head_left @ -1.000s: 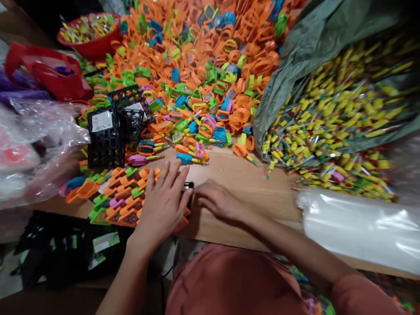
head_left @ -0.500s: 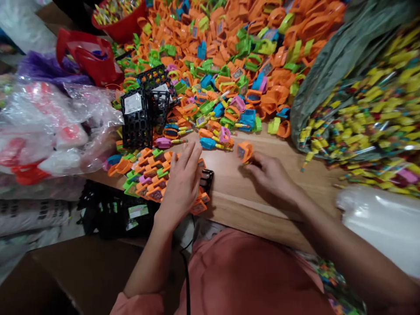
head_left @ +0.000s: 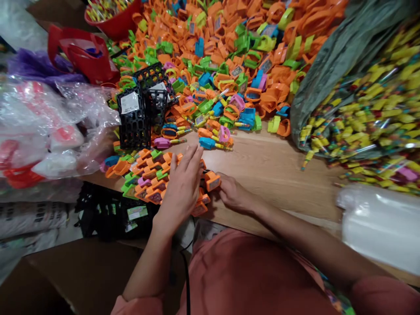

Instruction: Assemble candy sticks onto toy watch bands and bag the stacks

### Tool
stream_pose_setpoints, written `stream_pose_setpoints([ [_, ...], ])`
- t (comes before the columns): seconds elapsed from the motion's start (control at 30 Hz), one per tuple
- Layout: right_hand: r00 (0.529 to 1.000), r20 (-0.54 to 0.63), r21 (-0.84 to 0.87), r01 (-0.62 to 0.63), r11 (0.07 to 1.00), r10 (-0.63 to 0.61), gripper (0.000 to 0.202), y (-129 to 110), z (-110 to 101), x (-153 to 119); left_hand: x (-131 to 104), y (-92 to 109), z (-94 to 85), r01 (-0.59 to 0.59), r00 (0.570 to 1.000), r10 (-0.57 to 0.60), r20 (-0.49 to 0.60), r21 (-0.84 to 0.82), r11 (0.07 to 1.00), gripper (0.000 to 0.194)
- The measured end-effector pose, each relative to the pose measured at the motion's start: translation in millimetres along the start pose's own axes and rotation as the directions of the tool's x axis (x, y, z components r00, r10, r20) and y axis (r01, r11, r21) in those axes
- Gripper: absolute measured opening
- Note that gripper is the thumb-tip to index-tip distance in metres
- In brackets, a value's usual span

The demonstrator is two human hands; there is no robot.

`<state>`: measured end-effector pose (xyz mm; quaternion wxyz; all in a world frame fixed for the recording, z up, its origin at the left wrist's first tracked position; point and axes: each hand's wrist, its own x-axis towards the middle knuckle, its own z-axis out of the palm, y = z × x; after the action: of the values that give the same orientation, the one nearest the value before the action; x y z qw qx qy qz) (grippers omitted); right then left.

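Note:
My left hand [head_left: 182,186] lies flat with its fingers stretched over a black rack packed with rows of toy watches [head_left: 151,178], mostly orange with some green and pink. My right hand [head_left: 233,192] pinches an orange toy watch [head_left: 212,180] at the rack's right end. Whether that watch is seated in the rack, I cannot tell. Much of the rack is hidden under the watches and my left hand. Just behind my fingers lie a blue toy watch [head_left: 206,143] and a pink toy watch [head_left: 162,143], with yellow-wrapped sticks attached.
A large heap of loose toy watches [head_left: 210,57] covers the back of the table. Black plastic racks [head_left: 134,127] stand at its left front. At right are a green sack [head_left: 315,83] of yellow-wrapped sticks and a clear plastic roll [head_left: 380,227]. Plastic bags [head_left: 55,127] fill the left.
My right hand has moved left with the orange toy watch, from over the bare wood to the rack's right end. My left hand stays on the filled rack.

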<state>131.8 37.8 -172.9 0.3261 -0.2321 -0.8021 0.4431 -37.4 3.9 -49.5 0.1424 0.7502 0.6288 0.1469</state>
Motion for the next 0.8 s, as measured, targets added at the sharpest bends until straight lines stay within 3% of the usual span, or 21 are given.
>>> stream_pose_setpoints([
  [0.13, 0.993, 0.080, -0.026, 0.084, 0.996, -0.081, 0.042, -4, 7, 8, 3, 4, -3.1, -0.013, 0.998, 0.009, 0.054, 0.072, 0.997, 0.055],
  [0.27, 0.981, 0.192, -0.035, -0.021, 0.999, 0.027, 0.031, -7, -17, 25, 3, 5, 0.7, -0.033, 0.998, 0.021, 0.057, 0.223, 0.974, 0.055],
  [0.37, 0.993, 0.078, -0.244, -0.070, 0.967, 0.091, 0.023, -7, -47, 43, 2, 5, 3.7, -0.039, 0.999, 0.030, 0.038, 0.250, 0.968, 0.052],
  [0.43, 0.989, -0.029, -0.459, -0.140, 0.878, 0.143, 0.023, -4, -62, 56, 2, 4, 4.1, -0.044, 0.999, 0.038, 0.030, 0.242, 0.969, 0.051],
  [0.53, 0.966, -0.096, -0.655, -0.243, 0.716, 0.241, 0.021, 4, -68, 69, 1, 4, 3.4, -0.051, 0.999, 0.047, 0.025, 0.221, 0.974, 0.050],
  [0.6, 0.957, -0.114, -0.683, -0.269, 0.679, 0.265, 0.021, 10, -67, 69, -1, 2, 2.9, -0.055, 0.998, 0.053, 0.017, 0.197, 0.979, 0.050],
  [0.7, 0.958, -0.111, -0.587, -0.278, 0.760, 0.265, 0.017, 14, -65, 56, -4, 0, 2.2, -0.056, 0.998, 0.061, -0.033, 0.133, 0.990, 0.051],
  [0.8, 0.957, -0.099, -0.329, -0.290, 0.899, 0.273, 0.011, 8, -62, 37, -5, -2, 1.3, -0.056, 0.995, 0.062, -0.073, 0.079, 0.995, 0.052],
])
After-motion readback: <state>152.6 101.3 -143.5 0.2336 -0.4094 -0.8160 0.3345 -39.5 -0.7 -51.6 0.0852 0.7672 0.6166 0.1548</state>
